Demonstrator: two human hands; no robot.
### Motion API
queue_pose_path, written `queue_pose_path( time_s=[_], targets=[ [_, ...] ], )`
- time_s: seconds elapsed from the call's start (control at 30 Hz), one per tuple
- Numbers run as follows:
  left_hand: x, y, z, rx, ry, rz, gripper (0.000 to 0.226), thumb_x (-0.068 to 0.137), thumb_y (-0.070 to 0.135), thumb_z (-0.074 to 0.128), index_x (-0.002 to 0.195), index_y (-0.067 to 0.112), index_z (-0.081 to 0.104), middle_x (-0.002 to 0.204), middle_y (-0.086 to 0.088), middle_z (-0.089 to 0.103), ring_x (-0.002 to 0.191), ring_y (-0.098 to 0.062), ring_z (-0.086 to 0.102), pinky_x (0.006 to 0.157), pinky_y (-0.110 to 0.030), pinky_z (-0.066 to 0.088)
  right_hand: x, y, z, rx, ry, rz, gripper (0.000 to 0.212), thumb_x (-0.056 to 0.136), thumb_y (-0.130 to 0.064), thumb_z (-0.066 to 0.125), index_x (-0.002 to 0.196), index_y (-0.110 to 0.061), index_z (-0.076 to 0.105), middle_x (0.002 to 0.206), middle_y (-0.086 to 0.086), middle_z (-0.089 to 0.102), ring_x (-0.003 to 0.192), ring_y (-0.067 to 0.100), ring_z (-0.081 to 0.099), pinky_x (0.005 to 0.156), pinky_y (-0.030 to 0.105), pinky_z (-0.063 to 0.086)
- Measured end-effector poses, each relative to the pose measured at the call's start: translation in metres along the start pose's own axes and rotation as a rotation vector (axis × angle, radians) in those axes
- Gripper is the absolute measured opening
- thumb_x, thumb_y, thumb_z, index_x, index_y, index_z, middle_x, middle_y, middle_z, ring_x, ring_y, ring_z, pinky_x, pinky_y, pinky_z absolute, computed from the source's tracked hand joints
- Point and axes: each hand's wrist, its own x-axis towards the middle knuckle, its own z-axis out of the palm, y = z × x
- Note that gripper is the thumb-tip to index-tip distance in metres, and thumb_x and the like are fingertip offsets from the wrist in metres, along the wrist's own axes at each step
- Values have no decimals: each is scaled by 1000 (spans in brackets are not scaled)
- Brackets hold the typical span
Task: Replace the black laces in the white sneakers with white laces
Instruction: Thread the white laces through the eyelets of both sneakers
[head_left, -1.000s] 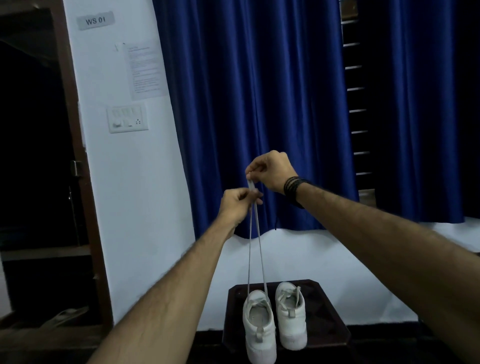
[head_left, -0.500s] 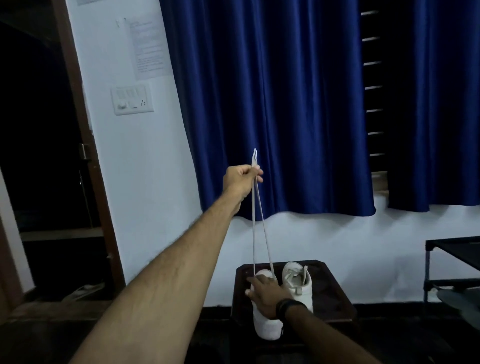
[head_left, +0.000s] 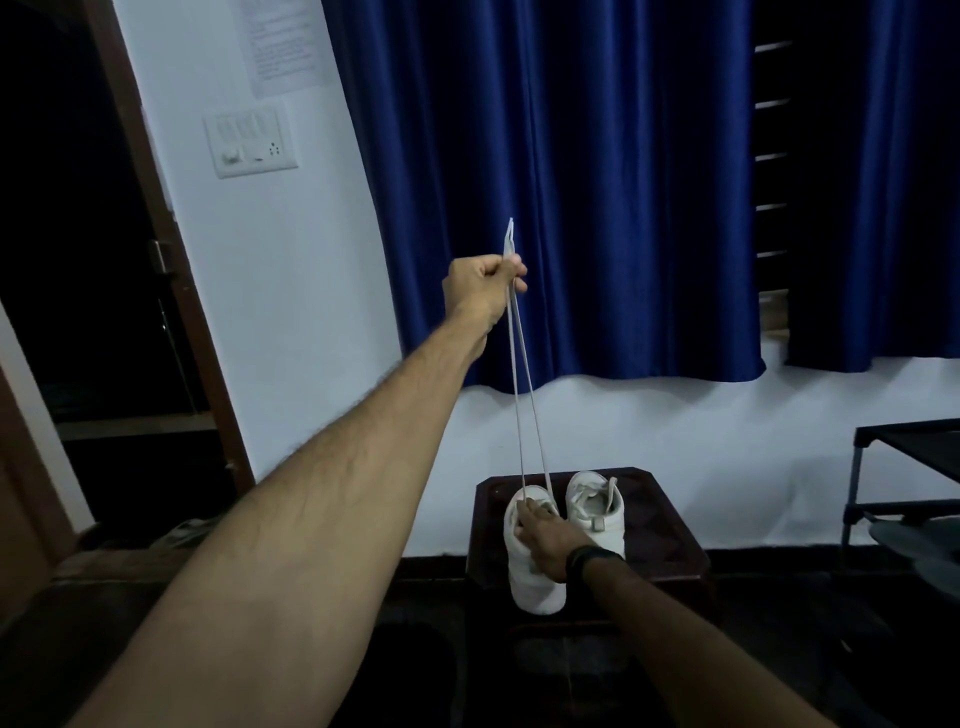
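From the head view, my left hand (head_left: 480, 286) is raised near the middle of the frame, fingers curled tight around both ends of the white lace (head_left: 522, 405), whose tips poke up above my fist. The two strands run taut down to the left sneaker (head_left: 535, 597), low and centre-right in the frame. My right hand (head_left: 545, 540) rests on top of that sneaker, pressing it down near its opening (whether the fingers are curled into the shoe or lying flat, I cannot tell from here). A dark band (head_left: 589, 558) sits on that wrist. The right sneaker (head_left: 597, 512) stands just beside the first, touching or nearly so, both on a small dark wooden stool (head_left: 670, 545). Behind hangs a blue curtain (head_left: 597, 182) across the upper centre, with a switch panel (head_left: 251, 143) on the white wall at upper left and a dark rack (head_left: 904, 467) at the right edge.
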Motion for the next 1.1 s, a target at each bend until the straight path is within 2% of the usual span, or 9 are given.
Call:
queue_pose_path(
  time_s=[0.27,0.37,0.5,0.57,0.63,0.73,0.83,0.9,1.1],
  targets=[
    [3,8,3,-4,-11,25,22,96,26,65,76,20,73,67,5,72,65,-2,64,76,-25,55,-1,0,4,8,10,-5,57,102,-11,39,155,-5,18,163,12,7,150,33,12,119,44,24],
    [0,7,5,-5,-60,6,22,96,26,64,77,20,74,69,3,73,68,-8,63,70,-24,53,1,2,2,13,24,-22,49,102,-12,41,150,-5,33,161,10,16,146,34,22,114,47,31],
    [-6,5,6,17,-127,-25,22,97,26,63,80,18,74,70,3,74,66,-8,59,67,-22,51,-1,-4,-8,227,384,49,28,91,-24,52,117,-21,61,124,0,55,112,25,58,92,35,47],
    [-9,1,5,18,-139,-28,21,97,26,63,82,18,74,73,2,74,63,-6,58,65,-20,50,-5,-10,-23,457,590,138,24,88,-27,63,110,-23,55,114,-6,53,100,16,58,86,34,48],
    [-13,-4,6,9,-159,-37,21,98,26,62,83,17,74,75,0,75,59,-4,57,64,-20,50,-4,-12,-46,654,662,196,50,86,-29,72,125,-21,43,123,-8,42,104,12,52,91,38,49],
    [-19,-11,5,-27,-176,-58,21,99,24,61,85,15,74,78,-3,75,58,-4,57,65,-20,52,5,-5,-77,841,597,186,60,89,-24,71,137,-18,36,128,0,47,113,21,53,100,42,47],
    [-23,-18,2,-68,-161,-84,21,99,23,60,88,12,74,78,-4,74,58,-3,57,64,-19,52,12,3,-91,802,501,61,17,96,-30,61,109,-19,64,106,-2,69,107,20,61,101,41,47],
    [-25,-24,-1,-106,-147,-108,22,100,23,59,91,9,73,78,-6,74,59,-4,58,63,-19,52,12,3,-95,923,424,-9,15,98,-27,58,92,-19,69,99,1,73,99,15,66,101,37,48],
    [-17,-43,-23,-131,111,-155,23,100,20,59,81,11,70,69,-5,69,48,-4,56,54,-18,49,-2,7,-95,1064,302,-39,26,99,-31,57,78,-16,55,73,-5,52,71,8,52,73,21,46]
  ],
)
